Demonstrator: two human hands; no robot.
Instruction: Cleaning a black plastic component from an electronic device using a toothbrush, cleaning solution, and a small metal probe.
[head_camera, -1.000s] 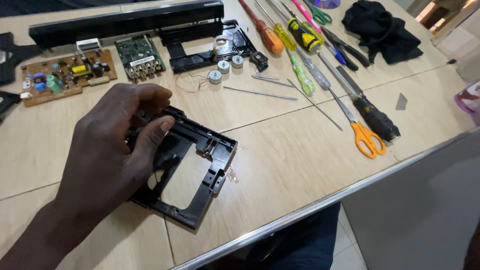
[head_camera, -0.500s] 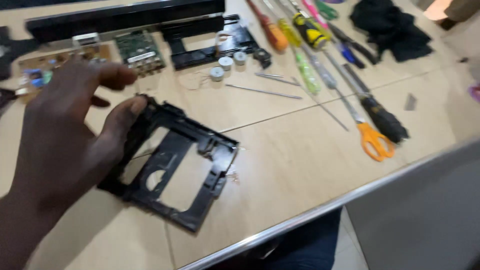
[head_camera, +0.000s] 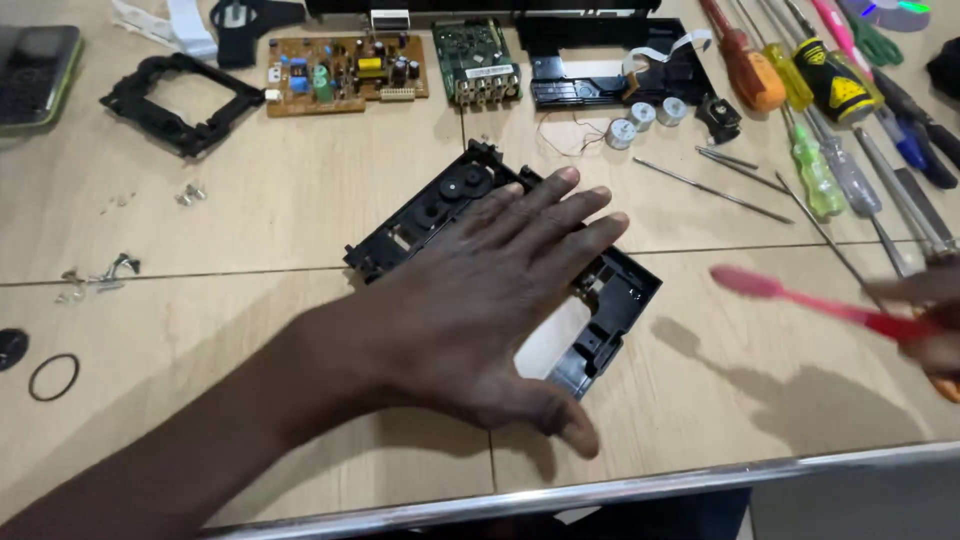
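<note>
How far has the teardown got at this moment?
Done, by the look of it: brown circuit board, green circuit board and small silver motors lie loose. In hand: left hand flat on the black plastic tray frame; right hand holds a pink toothbrush. Left: unclear; the frame looks intact.

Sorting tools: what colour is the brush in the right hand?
Pink-red brush, blurred, in the right hand; head view.

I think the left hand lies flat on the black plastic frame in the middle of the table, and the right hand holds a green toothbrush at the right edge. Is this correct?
Not fully. In the head view the toothbrush in the right hand is pink-red, not green. The rest holds: the left hand lies flat on the black plastic frame in the middle of the table.
</note>
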